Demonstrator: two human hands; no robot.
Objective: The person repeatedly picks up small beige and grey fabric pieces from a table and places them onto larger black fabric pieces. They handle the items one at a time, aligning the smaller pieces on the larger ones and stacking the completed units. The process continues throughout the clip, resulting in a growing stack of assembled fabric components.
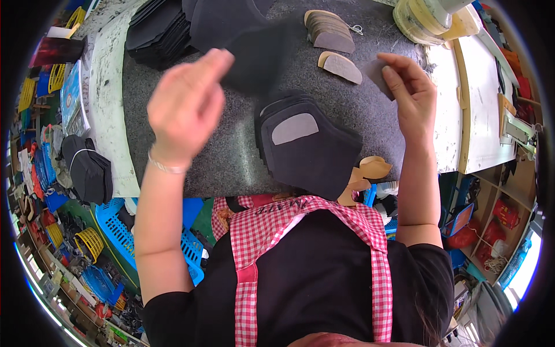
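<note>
My left hand, smeared by motion, pinches a black cut-out sheet by its edge above the dark worktop. Between the thumb and fingers of my right hand is a small grey half-moon piece. Below and between the hands lies a stack of black shaped sheets; a grey half-moon patch rests on its top sheet. Nearest to my right hand are a couple of loose half-moon pieces, with a fanned row of similar pieces beyond them.
Tall piles of black sheets stand at the far left. A pale tub occupies the far right. Tan scraps lie by the near edge. A tied black bundle sits at the left edge, above a blue basket.
</note>
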